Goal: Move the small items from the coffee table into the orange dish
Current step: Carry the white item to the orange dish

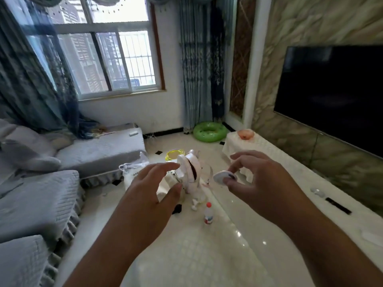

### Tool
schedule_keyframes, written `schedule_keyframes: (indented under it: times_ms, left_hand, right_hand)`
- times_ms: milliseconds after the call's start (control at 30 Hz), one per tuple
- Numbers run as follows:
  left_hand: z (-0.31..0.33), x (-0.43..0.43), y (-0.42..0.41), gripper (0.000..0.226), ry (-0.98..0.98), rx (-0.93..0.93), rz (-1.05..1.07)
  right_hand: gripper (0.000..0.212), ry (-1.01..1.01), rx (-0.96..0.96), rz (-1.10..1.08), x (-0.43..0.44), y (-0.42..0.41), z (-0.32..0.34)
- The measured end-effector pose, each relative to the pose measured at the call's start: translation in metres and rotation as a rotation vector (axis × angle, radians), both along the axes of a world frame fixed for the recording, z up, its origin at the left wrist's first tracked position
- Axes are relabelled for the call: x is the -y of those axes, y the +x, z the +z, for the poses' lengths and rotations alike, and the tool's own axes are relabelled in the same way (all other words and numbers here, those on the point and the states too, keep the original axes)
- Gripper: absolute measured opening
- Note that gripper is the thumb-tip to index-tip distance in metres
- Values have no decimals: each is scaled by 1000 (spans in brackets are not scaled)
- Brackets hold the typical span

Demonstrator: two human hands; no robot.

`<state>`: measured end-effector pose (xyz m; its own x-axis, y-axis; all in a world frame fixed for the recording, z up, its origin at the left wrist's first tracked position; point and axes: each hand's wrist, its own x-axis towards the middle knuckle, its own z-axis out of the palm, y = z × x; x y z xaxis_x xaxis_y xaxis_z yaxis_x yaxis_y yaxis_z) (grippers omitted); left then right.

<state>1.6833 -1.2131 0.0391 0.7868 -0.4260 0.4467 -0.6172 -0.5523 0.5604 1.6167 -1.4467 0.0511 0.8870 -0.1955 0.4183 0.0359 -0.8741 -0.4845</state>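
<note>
My right hand (pixel 263 183) is raised in front of me and pinches a small white round disc (pixel 222 176) with a dark mark between thumb and fingers. My left hand (pixel 153 189) hovers beside it, fingers spread, holding nothing. Just beyond the left fingertips stands a white toy robot dog (pixel 191 172) on the floor. An orange dish (pixel 245 134) sits at the far end of the white-covered TV cabinet (pixel 279 162) on the right. No coffee table shows in this view.
A small bottle with a red cap (pixel 208 214) stands on the glossy floor. A grey sofa (pixel 51 183) fills the left. A green swim ring (pixel 210 131), a yellow basket (pixel 175 154), a white bag (pixel 132 172), a television (pixel 335 96) and a black remote (pixel 337 205) are around.
</note>
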Motion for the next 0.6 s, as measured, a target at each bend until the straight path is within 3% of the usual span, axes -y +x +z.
schedule_keyframes:
  times_ms: [300,600]
  left_hand:
    - [-13,-20,-11,39,69,-3,-265]
    - [-40,53,-63,39,77,-55,-673]
  right_hand:
    - [15,72,-27,-303,-34,-79,-20]
    - [28,136,-102,-689,-39,-205,-49]
